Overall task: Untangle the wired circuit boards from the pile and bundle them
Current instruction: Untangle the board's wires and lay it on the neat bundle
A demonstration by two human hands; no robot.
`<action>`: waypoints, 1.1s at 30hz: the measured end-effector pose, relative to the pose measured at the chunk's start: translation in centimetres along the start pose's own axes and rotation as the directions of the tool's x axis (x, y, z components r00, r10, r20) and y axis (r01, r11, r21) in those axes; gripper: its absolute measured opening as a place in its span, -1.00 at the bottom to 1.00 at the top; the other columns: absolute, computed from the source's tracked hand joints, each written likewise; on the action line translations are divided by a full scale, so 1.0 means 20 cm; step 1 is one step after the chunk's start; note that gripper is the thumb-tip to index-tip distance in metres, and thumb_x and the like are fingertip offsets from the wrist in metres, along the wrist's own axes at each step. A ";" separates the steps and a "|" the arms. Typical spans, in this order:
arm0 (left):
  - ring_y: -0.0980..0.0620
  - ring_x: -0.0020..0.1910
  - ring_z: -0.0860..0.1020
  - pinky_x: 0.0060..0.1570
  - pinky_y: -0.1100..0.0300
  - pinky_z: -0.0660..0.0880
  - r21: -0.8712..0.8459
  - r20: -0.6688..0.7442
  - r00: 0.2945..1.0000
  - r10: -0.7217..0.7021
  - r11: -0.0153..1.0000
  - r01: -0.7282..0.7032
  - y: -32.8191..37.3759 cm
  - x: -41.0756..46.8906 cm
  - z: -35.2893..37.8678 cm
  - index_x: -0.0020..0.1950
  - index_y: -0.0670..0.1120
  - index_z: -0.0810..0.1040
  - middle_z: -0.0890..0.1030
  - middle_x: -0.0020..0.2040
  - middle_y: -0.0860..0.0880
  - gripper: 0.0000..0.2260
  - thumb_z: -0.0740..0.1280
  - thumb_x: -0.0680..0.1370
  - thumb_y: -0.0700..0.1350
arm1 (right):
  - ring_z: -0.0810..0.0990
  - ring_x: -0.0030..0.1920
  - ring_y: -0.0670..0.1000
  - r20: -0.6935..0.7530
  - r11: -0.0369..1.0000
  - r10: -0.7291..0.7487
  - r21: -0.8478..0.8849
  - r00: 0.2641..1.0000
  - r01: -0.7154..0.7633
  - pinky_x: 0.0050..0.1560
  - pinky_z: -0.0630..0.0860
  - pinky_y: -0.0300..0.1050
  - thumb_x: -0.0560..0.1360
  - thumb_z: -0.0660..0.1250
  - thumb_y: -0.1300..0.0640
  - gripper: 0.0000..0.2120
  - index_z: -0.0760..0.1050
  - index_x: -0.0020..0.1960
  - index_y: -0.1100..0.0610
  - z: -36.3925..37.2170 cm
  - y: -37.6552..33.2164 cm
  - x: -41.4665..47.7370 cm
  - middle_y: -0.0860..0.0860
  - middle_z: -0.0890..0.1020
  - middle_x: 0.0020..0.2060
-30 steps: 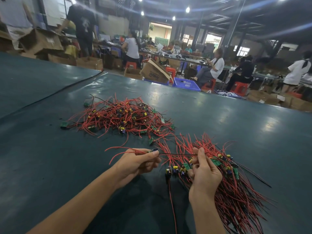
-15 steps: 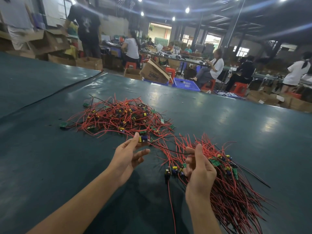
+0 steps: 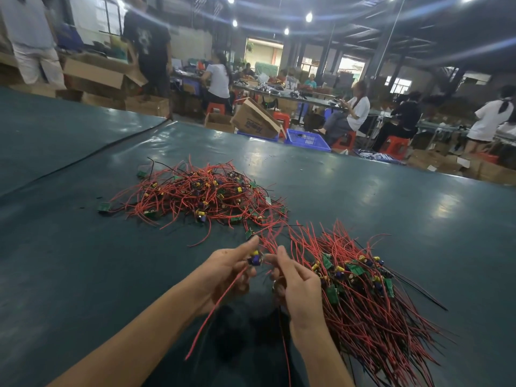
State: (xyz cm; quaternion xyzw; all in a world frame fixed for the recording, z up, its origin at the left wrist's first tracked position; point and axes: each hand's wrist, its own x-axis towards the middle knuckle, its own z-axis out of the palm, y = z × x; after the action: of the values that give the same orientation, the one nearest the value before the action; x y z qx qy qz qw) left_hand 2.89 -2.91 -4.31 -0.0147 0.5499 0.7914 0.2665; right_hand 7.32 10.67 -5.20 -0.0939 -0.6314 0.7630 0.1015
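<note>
Looking down from head height, two bare forearms are seen reaching over a table covered in dark green, faintly glossy sheeting. A small circuit board, studded with blue and yellow cylindrical components, is pinched between thumb and forefinger of the left hand and held clear of the surface, probably so that its thin red wire can hang free towards the near edge instead of snagging. The right hand is held just beside it, forefinger and thumb stretched towards the board without visibly touching. Its lower fingers are curled, but whether anything is gripped in them cannot be told. To the far left the tangled pile is spread: looping red and black leads knotted among little green boards. To the near right the sorted bundle is laid with boards gathered at one end and wires combed towards the near right, apparently to keep it ready for tying. Beyond the table's far edge, a blue slotted plastic crate and cardboard boxes are seen among seated workers.
</note>
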 end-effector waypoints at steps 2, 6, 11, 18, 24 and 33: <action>0.15 -0.63 0.39 -0.57 0.32 0.35 0.114 0.068 0.997 -0.048 0.993 0.040 -0.01 -0.02 0.02 -0.34 -0.11 0.66 0.47 -0.56 0.02 -0.59 0.51 0.20 0.25 | 0.52 -0.24 0.14 0.031 1.000 0.012 -0.009 0.999 -0.012 -0.12 0.49 0.06 0.32 0.42 -0.17 -0.64 0.72 -0.20 0.13 0.02 0.00 -0.01 0.25 0.59 -0.30; 0.15 -0.65 0.34 -0.59 0.36 0.32 0.127 0.074 0.993 -0.095 0.988 0.085 -0.01 -0.03 0.04 -0.36 -0.09 0.65 0.40 -0.58 0.02 -0.63 0.44 0.30 0.22 | 0.60 -0.20 0.15 0.030 0.998 0.049 0.035 0.998 -0.050 -0.07 0.54 0.10 0.30 0.44 -0.07 -0.75 0.73 -0.22 0.10 0.01 0.00 -0.01 0.20 0.67 -0.25; 0.14 -0.57 0.41 -0.55 0.31 0.37 -0.314 0.233 0.972 -0.044 0.942 0.118 -0.05 -0.04 0.05 -0.22 -0.15 0.71 0.51 -0.44 0.01 -0.84 0.40 0.37 -0.09 | 0.57 -0.26 0.19 0.003 0.955 0.128 0.271 0.992 -0.124 -0.15 0.54 0.07 0.40 0.44 0.03 -0.78 0.72 -0.15 0.19 0.00 -0.02 -0.01 0.22 0.64 -0.22; 0.10 -0.41 0.55 -0.38 0.25 0.47 -0.016 0.141 0.976 0.167 0.986 -0.166 -0.10 -0.06 0.09 -0.21 0.06 0.70 0.62 -0.30 -0.01 -0.79 0.57 0.31 0.15 | 0.68 -0.07 0.30 -0.011 0.972 0.057 0.230 0.998 -0.053 0.06 0.61 0.28 0.44 0.41 0.04 -0.79 0.73 -0.13 0.16 0.01 -0.03 -0.03 0.30 0.70 -0.08; 0.11 -0.43 0.52 -0.40 0.30 0.43 0.052 0.087 0.974 0.210 0.975 -0.215 -0.06 -0.06 0.08 -0.22 -0.02 0.71 0.64 -0.28 -0.05 -0.79 0.48 0.31 0.10 | 0.68 0.00 0.30 -0.068 0.978 0.028 0.209 0.997 -0.013 0.16 0.55 0.33 0.29 0.48 0.01 -0.75 0.72 -0.20 0.19 0.03 -0.01 -0.02 0.24 0.72 -0.14; 0.10 -0.41 0.55 -0.42 0.33 0.43 0.123 0.030 0.960 0.280 0.952 -0.282 -0.06 -0.06 0.10 -0.13 -0.10 0.68 0.67 -0.25 -0.07 -0.74 0.43 0.36 0.07 | 0.66 -0.03 0.34 -0.152 0.993 -0.001 0.118 0.988 0.019 0.11 0.58 0.31 0.42 0.48 0.04 -0.82 0.71 -0.26 0.13 0.01 0.00 -0.01 0.25 0.70 -0.21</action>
State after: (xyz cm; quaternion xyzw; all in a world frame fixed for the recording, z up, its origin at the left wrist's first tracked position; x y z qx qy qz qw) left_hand 5.05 -1.28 -4.23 0.0853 0.5937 0.7850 0.1550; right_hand 7.36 10.39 -5.21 -0.1422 -0.5759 0.7894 0.1583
